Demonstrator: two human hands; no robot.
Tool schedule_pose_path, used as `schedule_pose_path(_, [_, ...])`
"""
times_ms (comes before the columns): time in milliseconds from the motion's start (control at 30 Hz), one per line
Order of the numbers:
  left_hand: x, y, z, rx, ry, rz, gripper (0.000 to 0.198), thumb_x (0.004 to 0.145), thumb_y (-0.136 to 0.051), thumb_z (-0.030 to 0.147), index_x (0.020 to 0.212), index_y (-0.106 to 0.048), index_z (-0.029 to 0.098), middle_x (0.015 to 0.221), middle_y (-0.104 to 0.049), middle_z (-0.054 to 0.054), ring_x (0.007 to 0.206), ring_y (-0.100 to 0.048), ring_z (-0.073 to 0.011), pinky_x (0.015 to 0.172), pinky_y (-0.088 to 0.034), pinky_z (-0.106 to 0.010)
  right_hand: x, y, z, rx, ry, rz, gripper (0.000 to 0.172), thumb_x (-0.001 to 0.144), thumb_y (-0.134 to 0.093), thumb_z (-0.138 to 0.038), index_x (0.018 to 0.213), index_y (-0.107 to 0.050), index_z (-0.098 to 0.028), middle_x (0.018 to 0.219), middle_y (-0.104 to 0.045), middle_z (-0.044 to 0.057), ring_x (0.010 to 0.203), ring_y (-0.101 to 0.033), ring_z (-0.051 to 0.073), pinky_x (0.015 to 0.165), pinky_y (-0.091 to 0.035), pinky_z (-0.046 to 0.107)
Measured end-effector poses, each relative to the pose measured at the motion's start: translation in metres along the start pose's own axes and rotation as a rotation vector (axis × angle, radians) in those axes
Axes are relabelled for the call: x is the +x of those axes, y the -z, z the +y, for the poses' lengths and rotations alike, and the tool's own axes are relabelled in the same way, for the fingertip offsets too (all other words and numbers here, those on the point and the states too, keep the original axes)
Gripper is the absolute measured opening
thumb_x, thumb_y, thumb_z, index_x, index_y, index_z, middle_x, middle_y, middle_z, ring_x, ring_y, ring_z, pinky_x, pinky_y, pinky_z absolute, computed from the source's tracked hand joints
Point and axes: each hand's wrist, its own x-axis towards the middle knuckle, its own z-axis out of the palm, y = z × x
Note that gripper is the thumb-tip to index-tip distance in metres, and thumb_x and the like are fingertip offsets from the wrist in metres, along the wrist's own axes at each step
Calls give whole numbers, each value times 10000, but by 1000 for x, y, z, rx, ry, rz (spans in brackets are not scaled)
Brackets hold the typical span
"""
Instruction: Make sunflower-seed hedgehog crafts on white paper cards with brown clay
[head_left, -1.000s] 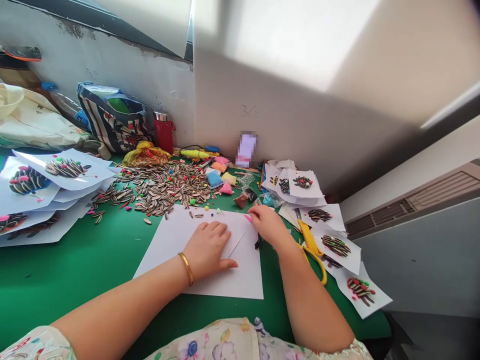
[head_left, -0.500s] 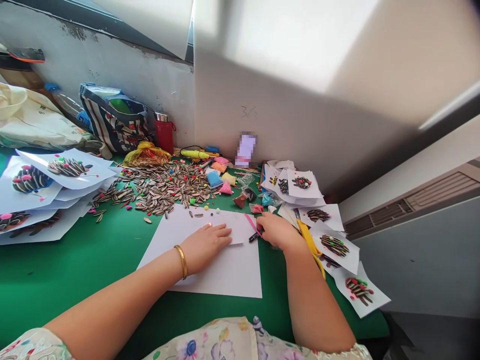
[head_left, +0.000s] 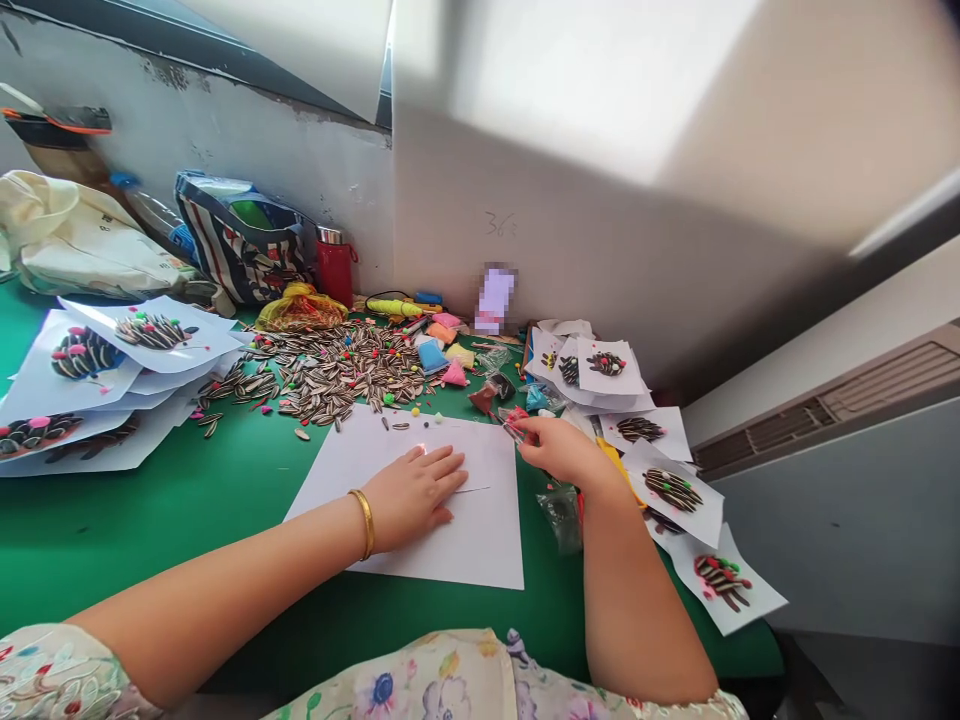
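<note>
The left hand (head_left: 416, 497) lies flat and unclenched, fingers extended, palm down on a white paper sheet (head_left: 480, 555). The sheet rests on the green tabletop (head_left: 247, 500), directly under that palm and spreading past it on every side; a thin straight edge shows on it just beyond the fingers. The right hand (head_left: 564, 452) is at the sheet's far right corner, thumb and forefinger pinched on a small slender item (head_left: 513, 432), too blurred to name, which projects from the fingertips toward the paper. Beside the right wrist lies a clear plastic bag (head_left: 561, 518); yellow scissors (head_left: 616, 462) are partly hidden behind the wrist. Sunflower seeds (head_left: 352, 370) are heaped past the sheet's far edge, next to a blue clay packet (head_left: 432, 356).
</note>
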Motion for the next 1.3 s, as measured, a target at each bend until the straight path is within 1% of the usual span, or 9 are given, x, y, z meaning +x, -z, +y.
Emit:
schedule_pose_path(133, [-1, -4, -2, -21, -11, 34, 538, 948, -529, 440, 1442, -464, 236, 1569, -387, -90, 1457, -324, -311, 1160, -278, -542, 3, -5, -2, 227, 66, 160, 490, 820, -570, -289, 1307, -579, -234, 796, -639, -16, 554, -505, 115, 514, -410, 245])
schedule_pose_path(233, [0, 2, -9, -60, -4, 96, 546, 927, -554, 479, 1406, -503, 222, 1522, -460, -98, 1420, -382, -310, 1118, -341, -502, 9, -15, -8, 463, 140, 258, 373, 804, -622, -357, 1151, -618, -220, 821, -629, -7, 619, -537, 128, 572, -447, 261])
schedule_pose_path(367, [-6, 18, -33, -124, 85, 181, 367, 893, -631, 389, 1224, -639, 229, 1317, -640, -71, 1211, -573, -252, 1019, -411, -420, 18, -36, -20, 879, 158, 224, 215, 775, -656, -385, 806, -512, -228, 687, -563, -51, 565, -560, 114, 525, -415, 235])
schedule_pose_path(467, [-13, 27, -55, -127, 102, 160, 469, 758, -761, 461, 1171, -672, 259, 1276, -656, -49, 1207, -555, -281, 995, -398, -422, 21, -53, -32, 1073, 97, 153, 245, 767, -655, -370, 749, -461, -222, 602, -545, -68, 529, -595, 113, 509, -391, 215])
schedule_pose_path(600, [-17, 25, -69, -117, 76, 109, 601, 677, -806, 534, 1197, -657, 271, 1302, -630, -49, 1212, -533, -297, 972, -382, -420, 19, -70, -46, 1157, 115, 48, 249, 835, -610, -453, 877, -587, -208, 640, -628, -23, 630, -694, 162, 543, -419, 224])
schedule_pose_path(733, [-15, 18, -68, -121, 72, 116, 631, 681, -798, 557, 1219, -638, 268, 1324, -607, -58, 1221, -524, -294, 974, -368, -422, 18, -79, -52, 1171, 161, 37, 413, 888, -556, -545, 1132, -639, -222, 949, -719, 66, 812, -726, 193, 631, -494, 260])
schedule_pose_path(833, [-15, 17, -67, -126, 73, 115, 621, 689, -794, 557, 1216, -638, 268, 1319, -609, -64, 1228, -520, -298, 983, -361, -426, 19, -80, -49, 1051, 173, 129, 393, 912, -533, -538, 1160, -623, -247, 1002, -700, 61, 826, -711, 190, 700, -534, 310])
schedule_pose_path(967, [-16, 18, -68, -131, 73, 115, 621, 689, -796, 554, 1218, -639, 270, 1313, -610, -63, 1226, -521, -299, 989, -360, -425, 20, -75, -42, 443, 342, 236, 199, 929, -531, -360, 1015, -658, -233, 952, -696, 56, 878, -658, 211, 820, -497, 366])
schedule_pose_path(1300, [-15, 18, -67, -140, 77, 116, 623, 685, -803, 540, 1223, -643, 269, 1309, -610, -59, 1229, -523, -300, 1004, -360, -426, 20, -70, -41, -99, 496, 101, 204, 803, -543, -117, 963, -612, -222, 890, -664, 48, 819, -571, 212, 709, -406, 300])
